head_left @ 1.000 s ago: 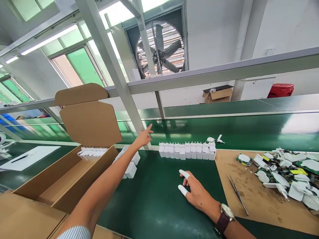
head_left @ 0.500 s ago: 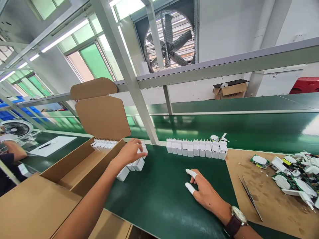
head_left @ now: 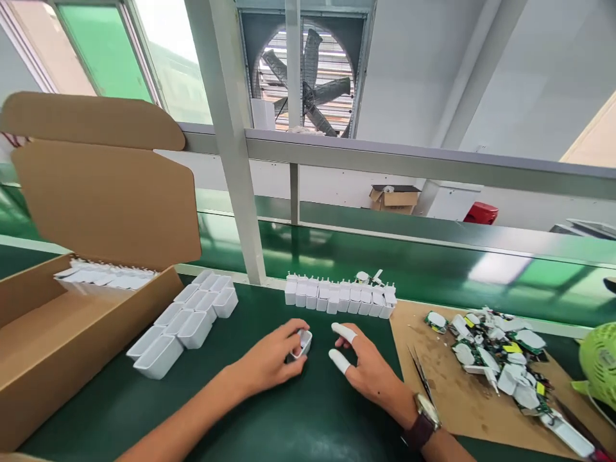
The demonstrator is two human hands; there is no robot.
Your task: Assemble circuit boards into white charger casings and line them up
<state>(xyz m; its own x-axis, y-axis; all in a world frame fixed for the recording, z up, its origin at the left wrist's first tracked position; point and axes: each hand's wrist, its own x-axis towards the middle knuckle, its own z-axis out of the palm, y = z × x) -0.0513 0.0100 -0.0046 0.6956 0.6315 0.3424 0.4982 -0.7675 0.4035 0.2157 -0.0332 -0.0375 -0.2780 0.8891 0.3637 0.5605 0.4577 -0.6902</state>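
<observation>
My left hand (head_left: 276, 356) grips a small white plastic housing (head_left: 302, 344), its open side facing up, just above or on the green tabletop (head_left: 269, 423). To the right, my right hand (head_left: 363, 366) hovers with thumb and forefinger spread, white finger cots on both tips, nothing between them. Several empty white housings (head_left: 158, 355) stand in rows left of my left hand. Behind the hands runs a line of white housings with parts fitted in them (head_left: 339, 296).
An open cardboard box (head_left: 115, 333) at the left holds a row of white units (head_left: 108, 274). Tweezers (head_left: 420, 372) and a pile of circuit boards with white parts (head_left: 500, 353) lie on brown card (head_left: 462, 410) at the right. A green fan (head_left: 599, 366) sits at the right edge.
My left hand came down from the metal post to the empty housings, took one, and brought it right to the middle near my right hand. The view has turned right.
</observation>
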